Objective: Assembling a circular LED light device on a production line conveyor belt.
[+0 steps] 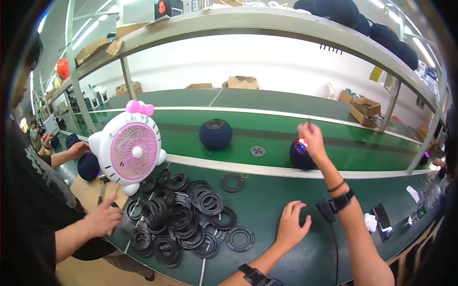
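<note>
Both forearms [361, 240] are seen bare. Toward half past five, behind the left hand [291, 226], a black band [254, 275] is worn, fitted with a squared black block and partly cut off by the lower edge. Toward four o'clock, behind the right hand [313, 142], a black wrist strap [344, 200] is worn, with a thin dark bracelet [337, 186] at its eleven o'clock side. A boxy black module [326, 211] is set at the strap's eight o'clock side, and a thin black cable [336, 255] is led from it toward six o'clock.
</note>
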A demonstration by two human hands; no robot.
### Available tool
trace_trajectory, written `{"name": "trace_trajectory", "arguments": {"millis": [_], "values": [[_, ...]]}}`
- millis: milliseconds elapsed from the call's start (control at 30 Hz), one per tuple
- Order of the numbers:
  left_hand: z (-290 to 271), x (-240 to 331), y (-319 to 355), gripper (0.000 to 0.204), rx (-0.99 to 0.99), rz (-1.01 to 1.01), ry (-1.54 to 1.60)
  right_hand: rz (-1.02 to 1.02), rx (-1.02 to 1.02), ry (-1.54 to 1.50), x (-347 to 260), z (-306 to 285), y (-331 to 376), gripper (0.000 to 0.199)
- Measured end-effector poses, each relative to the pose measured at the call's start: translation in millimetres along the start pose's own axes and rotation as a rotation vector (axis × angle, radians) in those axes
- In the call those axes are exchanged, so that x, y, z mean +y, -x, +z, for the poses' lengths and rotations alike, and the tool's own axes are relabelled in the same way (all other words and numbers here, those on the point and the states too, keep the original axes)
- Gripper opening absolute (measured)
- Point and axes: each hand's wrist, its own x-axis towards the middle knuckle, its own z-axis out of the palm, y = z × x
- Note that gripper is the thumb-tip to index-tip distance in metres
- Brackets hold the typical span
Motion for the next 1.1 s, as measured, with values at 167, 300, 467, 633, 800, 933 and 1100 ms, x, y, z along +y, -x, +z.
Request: {"name": "trace_trajectory", "arguments": {"millis": [167, 300, 467, 633, 800, 933, 1100], "values": [[-13, -3, -3, 0.022, 0.25, -0.022, -0.069, -0.287, -0.788, 0.936, -14, -29, 100, 0.028], [-12, -2, -3, 0.021, 0.247, -0.03, -0.054, -0.276, -0.895, 0.844, 7, -53, 125, 0.034], [-12, -2, -5, 0.02, 0.207, -0.036, -0.054, -0.363, -0.196, 1.166, 0, -49, 67, 0.083], [-4, -1, -3, 0.019, 0.171, -0.027, -0.055, -0.226, -0.181, 0.923, 90, -66, 36, 0.109], [-7, -2, -2, 0.02, 0.163, -0.035, -0.071, -0.032, -0.077, 1.079, 102, -45, 14, 0.111], [-12, -1, -3, 0.019, 0.184, -0.026, -0.099, 0.049, -0.085, 1.504, 74, -4, -17, 0.114], [-15, 0, -6, 0.01, 0.213, 0.016, -0.118, -0.403, -0.457, 1.196, 15, 96, -59, 0.082]]}}
